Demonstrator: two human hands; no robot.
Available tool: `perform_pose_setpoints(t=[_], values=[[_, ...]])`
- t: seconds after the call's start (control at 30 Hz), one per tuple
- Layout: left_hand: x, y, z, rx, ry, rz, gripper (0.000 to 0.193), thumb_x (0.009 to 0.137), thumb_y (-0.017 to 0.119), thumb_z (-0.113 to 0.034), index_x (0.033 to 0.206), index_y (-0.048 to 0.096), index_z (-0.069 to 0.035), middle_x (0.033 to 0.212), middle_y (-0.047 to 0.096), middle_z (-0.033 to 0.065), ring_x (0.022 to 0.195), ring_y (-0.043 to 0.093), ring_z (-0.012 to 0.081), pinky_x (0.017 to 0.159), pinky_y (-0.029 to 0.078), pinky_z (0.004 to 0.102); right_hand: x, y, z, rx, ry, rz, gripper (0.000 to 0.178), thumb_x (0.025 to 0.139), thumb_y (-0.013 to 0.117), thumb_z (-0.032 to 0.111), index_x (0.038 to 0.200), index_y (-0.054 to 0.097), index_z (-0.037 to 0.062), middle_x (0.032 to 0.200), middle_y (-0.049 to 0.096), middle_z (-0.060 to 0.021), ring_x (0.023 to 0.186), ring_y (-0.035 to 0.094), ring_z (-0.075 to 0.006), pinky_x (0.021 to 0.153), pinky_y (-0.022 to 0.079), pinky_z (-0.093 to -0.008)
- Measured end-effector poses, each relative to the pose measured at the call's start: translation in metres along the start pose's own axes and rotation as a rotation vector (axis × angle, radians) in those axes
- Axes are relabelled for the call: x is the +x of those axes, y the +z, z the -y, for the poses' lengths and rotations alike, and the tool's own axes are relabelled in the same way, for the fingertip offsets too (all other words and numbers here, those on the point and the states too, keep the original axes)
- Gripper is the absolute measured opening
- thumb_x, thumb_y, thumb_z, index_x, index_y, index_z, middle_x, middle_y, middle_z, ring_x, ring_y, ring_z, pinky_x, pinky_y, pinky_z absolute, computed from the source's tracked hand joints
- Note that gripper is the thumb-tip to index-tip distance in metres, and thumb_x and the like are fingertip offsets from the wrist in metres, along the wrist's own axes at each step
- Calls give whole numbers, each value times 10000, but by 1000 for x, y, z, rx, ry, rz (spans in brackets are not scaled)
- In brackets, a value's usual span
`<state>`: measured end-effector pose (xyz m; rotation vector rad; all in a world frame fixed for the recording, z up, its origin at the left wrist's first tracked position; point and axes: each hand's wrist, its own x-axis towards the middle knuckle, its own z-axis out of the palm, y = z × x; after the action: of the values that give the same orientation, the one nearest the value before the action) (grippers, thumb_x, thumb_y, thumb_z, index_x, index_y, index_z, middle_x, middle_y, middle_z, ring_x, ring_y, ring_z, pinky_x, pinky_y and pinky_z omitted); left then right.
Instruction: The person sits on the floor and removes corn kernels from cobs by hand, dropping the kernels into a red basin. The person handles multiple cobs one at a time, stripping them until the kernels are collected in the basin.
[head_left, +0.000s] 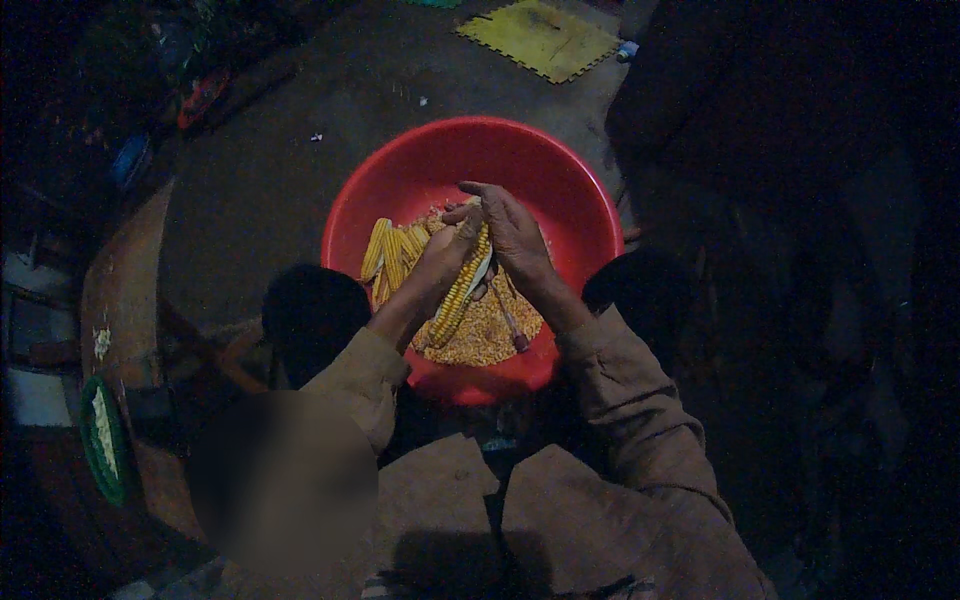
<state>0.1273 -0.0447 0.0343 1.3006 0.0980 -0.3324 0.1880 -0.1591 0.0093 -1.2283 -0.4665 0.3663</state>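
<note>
A yellow corn cob (461, 300) slants between my two hands above a red basin (480, 150). My left hand (444, 256) is closed round the cob from the left. From the other side my right hand (516, 238) presses on its upper part, with a strip of pale husk or bare core showing beside it. Loose corn kernels (480, 340) cover the bottom of the basin. A thin rod-like tool with a dark reddish end (520, 342) lies on them, below my right hand. Several other corn cobs (393, 254) rest at the basin's left side.
The basin stands between my knees. A yellow foam mat (540, 38) lies on the floor beyond it. On the left is a brown wooden surface (128, 290), with a green-rimmed tray (92, 440) holding something pale. Both sides are very dark.
</note>
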Motion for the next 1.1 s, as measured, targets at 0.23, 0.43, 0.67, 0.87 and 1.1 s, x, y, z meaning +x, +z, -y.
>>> perform_pose_setpoints(t=[0.23,0.43,0.67,0.87,1.1], values=[[2,6,2,77,65,-195,514,964,283,-513,906,531,-66,614,542,44,467,532,135,397,426,260,-3,2,3,-3,-7,-28,436,1002,347,349,1171,528,-9,983,658,-126,945,612,-182,872,450,-298],[1,-4,2,-47,-55,-32,540,956,281,-544,1007,538,-71,680,585,51,532,566,130,475,474,256,3,-5,-17,-52,-8,-101,429,989,387,364,1136,550,-5,946,658,-113,904,612,-170,835,457,-293],[-4,16,6,162,-2,-163,499,951,388,-503,1058,518,-34,784,566,35,623,554,114,492,456,257,4,-7,8,-121,-16,-243,387,974,429,371,1016,595,23,764,650,-64,720,615,-159,711,474,-284],[10,1,22,417,105,-229,629,949,279,-567,1204,496,-34,956,601,107,783,581,162,675,475,300,5,-5,7,-115,-68,-224,377,973,436,354,1015,607,22,754,651,-61,709,603,-128,681,467,-267],[-10,13,-11,153,-121,-31,602,965,221,-551,1006,556,-53,843,601,70,622,560,110,575,476,249,5,-10,12,-130,-35,-274,405,972,436,368,1022,608,5,722,639,-53,679,599,-117,660,471,-258]])
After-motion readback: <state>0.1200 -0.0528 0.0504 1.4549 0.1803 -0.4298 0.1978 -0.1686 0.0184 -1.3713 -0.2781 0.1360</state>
